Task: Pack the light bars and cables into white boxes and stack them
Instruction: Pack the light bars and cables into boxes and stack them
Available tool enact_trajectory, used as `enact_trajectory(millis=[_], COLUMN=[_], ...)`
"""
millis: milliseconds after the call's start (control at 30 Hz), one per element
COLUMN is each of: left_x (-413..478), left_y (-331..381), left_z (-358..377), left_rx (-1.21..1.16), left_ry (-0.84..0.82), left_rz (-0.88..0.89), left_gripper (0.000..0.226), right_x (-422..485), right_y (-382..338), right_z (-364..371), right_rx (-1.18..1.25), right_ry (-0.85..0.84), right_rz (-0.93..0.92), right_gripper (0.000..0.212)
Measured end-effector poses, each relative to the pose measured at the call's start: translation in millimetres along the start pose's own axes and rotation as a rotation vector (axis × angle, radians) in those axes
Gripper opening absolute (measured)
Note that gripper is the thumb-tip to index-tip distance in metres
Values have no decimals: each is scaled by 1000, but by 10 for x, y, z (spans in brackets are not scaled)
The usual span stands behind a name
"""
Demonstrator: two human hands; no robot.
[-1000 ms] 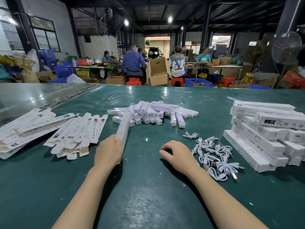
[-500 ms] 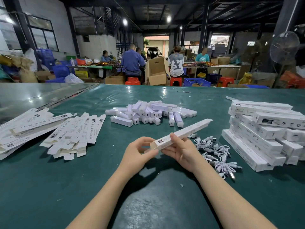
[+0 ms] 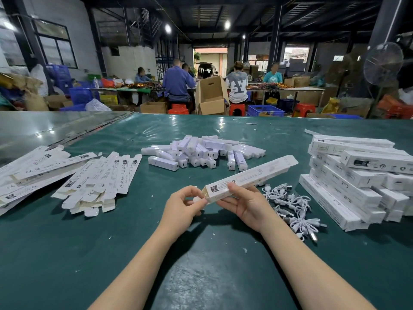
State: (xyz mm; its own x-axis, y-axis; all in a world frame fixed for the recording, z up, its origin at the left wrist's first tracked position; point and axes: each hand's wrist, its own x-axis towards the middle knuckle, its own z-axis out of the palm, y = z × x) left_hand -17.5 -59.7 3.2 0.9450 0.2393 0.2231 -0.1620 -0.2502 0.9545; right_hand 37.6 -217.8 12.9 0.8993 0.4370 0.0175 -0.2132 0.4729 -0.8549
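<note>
Left hand shifted to box end flap; right hand still gripping.

1 wide head-worn view looks forward and down across the counter, close above it; edges seem bowed.

The right hand holds a white box above the green desk; the left hand pinches its near end (cables lie at 3 o'clock).
</note>
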Motion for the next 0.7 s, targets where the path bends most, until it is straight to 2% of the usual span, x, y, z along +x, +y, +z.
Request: enact_trajectory(millis=[200, 267, 333, 433, 567, 700], left_x=[13, 5, -14, -4, 19, -3], left_y=[-12, -16, -1, 41, 48, 104], left_z=[-6, -10, -11, -24, -57, -83], left_rx=[71, 103, 116, 44, -93, -238], left_ry=[-53, -104, -119, -73, -78, -110], left_rz=[37, 41, 51, 34, -10, -51], left_gripper=[25, 28, 20, 7, 30, 6], right_x=[-2, -13, -18, -11, -11, -31], right_y=[-5, -15, -22, -17, -17, -21], right_z=[-8, -6, 0, 1, -1, -15], right_rx=[-18, -48, -87, -113, -122, -149], right_ry=[-23, -47, -67, -85, -102, -133], right_rz=[18, 34, 43, 39, 36, 42], right_gripper=[8, 18, 27, 31, 30, 33])
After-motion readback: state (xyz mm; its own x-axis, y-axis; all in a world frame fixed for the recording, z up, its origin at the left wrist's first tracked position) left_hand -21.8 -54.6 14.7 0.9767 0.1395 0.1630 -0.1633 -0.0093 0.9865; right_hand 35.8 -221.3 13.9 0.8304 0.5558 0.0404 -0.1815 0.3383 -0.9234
